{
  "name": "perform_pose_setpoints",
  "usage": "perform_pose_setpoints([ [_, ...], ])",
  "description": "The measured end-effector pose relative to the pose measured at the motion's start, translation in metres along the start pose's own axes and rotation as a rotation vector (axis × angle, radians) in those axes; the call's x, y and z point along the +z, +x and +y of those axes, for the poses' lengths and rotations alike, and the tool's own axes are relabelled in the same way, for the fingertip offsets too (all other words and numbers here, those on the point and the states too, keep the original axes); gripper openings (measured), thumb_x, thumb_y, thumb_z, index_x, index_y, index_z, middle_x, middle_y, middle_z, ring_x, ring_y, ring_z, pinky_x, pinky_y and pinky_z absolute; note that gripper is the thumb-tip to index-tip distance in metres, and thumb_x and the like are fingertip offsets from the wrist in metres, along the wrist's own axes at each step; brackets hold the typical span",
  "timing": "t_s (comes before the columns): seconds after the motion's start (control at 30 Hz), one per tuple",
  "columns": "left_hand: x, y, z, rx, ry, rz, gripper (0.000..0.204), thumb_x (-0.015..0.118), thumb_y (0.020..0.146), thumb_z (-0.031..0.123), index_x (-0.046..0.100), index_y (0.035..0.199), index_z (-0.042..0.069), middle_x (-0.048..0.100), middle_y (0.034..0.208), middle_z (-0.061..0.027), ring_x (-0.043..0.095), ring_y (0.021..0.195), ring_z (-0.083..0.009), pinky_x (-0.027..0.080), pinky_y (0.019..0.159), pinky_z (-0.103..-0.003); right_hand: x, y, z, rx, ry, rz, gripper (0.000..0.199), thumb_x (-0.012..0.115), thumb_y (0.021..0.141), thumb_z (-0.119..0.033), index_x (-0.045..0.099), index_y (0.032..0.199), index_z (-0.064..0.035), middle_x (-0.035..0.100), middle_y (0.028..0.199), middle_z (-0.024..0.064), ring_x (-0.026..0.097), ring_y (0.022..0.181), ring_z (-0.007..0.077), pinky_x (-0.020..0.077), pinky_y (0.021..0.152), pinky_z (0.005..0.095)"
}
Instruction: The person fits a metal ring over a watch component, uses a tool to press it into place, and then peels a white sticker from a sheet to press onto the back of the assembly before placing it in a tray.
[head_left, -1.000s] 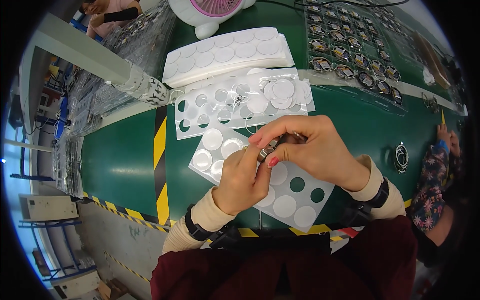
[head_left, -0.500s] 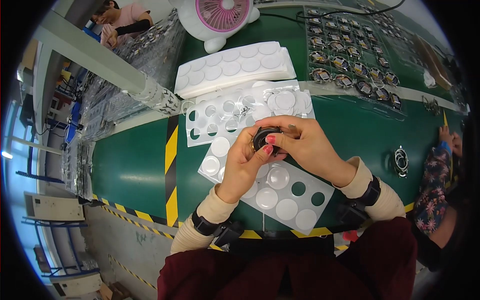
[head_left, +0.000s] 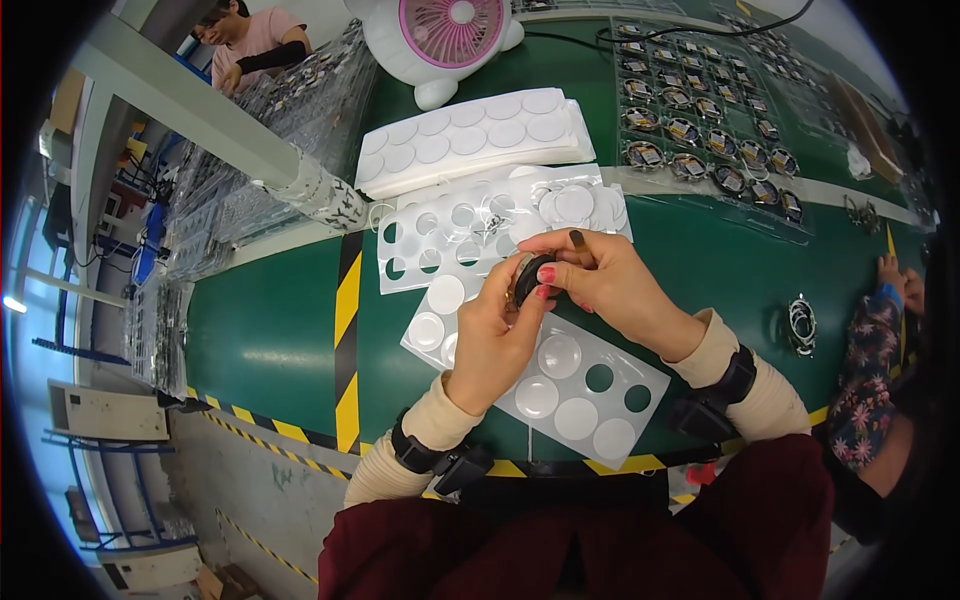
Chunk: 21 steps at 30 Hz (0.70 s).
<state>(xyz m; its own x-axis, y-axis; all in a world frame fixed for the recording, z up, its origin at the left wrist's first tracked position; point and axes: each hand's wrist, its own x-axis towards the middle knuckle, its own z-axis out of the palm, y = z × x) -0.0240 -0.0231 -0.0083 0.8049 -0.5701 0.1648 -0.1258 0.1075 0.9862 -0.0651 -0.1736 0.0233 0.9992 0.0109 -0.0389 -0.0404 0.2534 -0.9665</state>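
Both hands come together over the white sticker sheets, around a round black part point(head_left: 534, 279) that looks like a watch case. My left hand point(head_left: 496, 333) grips its left side, thumb against the near edge. My right hand point(head_left: 610, 290) pinches its right side between thumb and fingers. Out of the right hand's curled fingers sticks the end of a thin dark tool point(head_left: 577, 240); the rest of it is hidden. Below lies a sheet of round white stickers point(head_left: 575, 419) with a couple of punched-out holes. Beyond is another sheet point(head_left: 402, 258), with loose white discs point(head_left: 573, 204) on it.
A stack of sticker sheets point(head_left: 470, 137) lies farther back, before a white fan point(head_left: 432, 88). Clear trays of round electronic assemblies point(head_left: 700, 140) fill the far right. A ring-shaped metal part point(head_left: 802, 325) rests at right, near a co-worker's sleeve point(head_left: 868, 375). A post point(head_left: 230, 130) rises at left.
The round black part has tilted up more onto its edge in my hands. The dark tool end now stands out more clearly from my right fingers. The view has shifted slightly.
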Motion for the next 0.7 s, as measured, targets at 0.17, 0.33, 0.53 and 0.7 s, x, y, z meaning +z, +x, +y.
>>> perform_pose_setpoints([
  [0.17,0.0,-0.001,0.006,0.148,0.353,0.058,0.033,0.055,0.082,-0.002,0.049,0.114,0.0,0.062,0.092,-0.0162,0.064,0.08,-0.0174,0.051,0.065,-0.029,-0.003,0.002,0.001,0.036,-0.078,-0.017,0.024,0.053,0.085,-0.003,0.056,0.108,0.0031,0.061,0.094,0.0079,0.057,0.08,0.0094,0.0478,0.069,0.021],
  [0.33,-0.007,0.005,0.004,0.431,0.778,0.056,0.033,0.055,0.081,-0.003,0.05,0.114,0.001,0.061,0.097,-0.0178,0.063,0.085,-0.0177,0.051,0.068,-0.03,0.002,0.002,0.005,-0.036,-0.318,0.128,0.03,0.057,0.083,-0.005,0.056,0.113,-0.0024,0.059,0.081,0.0,0.042,0.059,0.0022,0.0356,0.052,0.017],
  [0.53,0.005,0.01,0.017,0.134,0.021,0.147,0.032,0.053,0.082,-0.004,0.048,0.113,-0.003,0.058,0.107,-0.0172,0.061,0.093,-0.0235,0.051,0.077,-0.033,-0.005,0.004,0.008,-0.088,-0.2,0.139,0.032,0.056,0.084,-0.006,0.054,0.115,-0.0025,0.057,0.081,-0.0003,0.042,0.059,0.0025,0.0358,0.053,0.0171],
  [0.7,-0.019,0.017,0.01,-0.521,-0.315,-0.107,0.037,0.047,0.085,-0.001,0.037,0.121,-0.004,0.055,0.111,-0.0174,0.06,0.096,-0.0291,0.051,0.082,-0.035,-0.003,0.002,0.004,-0.128,-0.3,0.126,0.027,0.054,0.085,-0.007,0.054,0.111,-0.0009,0.057,0.08,0.0038,0.044,0.058,0.0068,0.0381,0.054,0.02],
])
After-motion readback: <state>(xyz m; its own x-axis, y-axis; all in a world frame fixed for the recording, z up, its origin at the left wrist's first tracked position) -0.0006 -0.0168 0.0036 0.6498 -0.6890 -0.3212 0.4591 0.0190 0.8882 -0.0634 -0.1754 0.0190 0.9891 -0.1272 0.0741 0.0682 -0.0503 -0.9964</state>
